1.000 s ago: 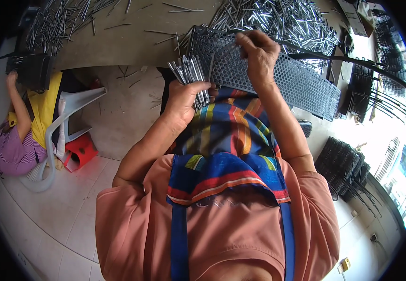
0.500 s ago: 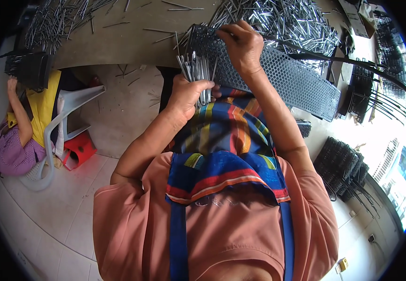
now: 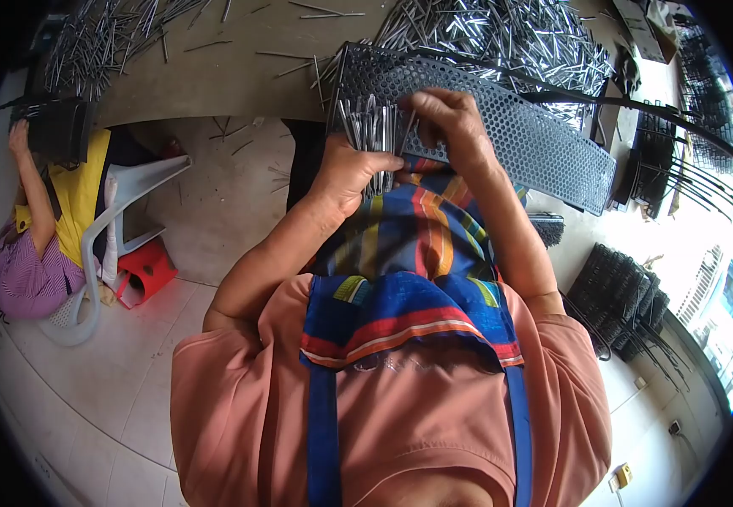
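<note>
My left hand (image 3: 341,176) is wrapped round a bundle of thin silvery metal rods (image 3: 370,127), held roughly upright above my lap. Its thumb presses across the front of the bundle. Close to the bundle's right side, my right hand (image 3: 457,128) has its fingers pinched together on what looks like a single metal rod (image 3: 409,128). Behind both hands a long dark metal panel full of round holes (image 3: 518,135) slants from upper left to lower right. Part of the panel is hidden by the hands and the bundle.
A large heap of loose rods (image 3: 501,38) lies beyond the panel on the brown table (image 3: 231,80), with another pile (image 3: 100,46) at far left. A co-worker (image 3: 32,262) sits left by a grey chair (image 3: 92,253) and red stool (image 3: 148,272). Black wire racks (image 3: 615,291) stand right.
My right hand has come down from the panel's upper edge to beside the bundle. My left hand and the bundle have shifted slightly right. The panel has barely moved.
</note>
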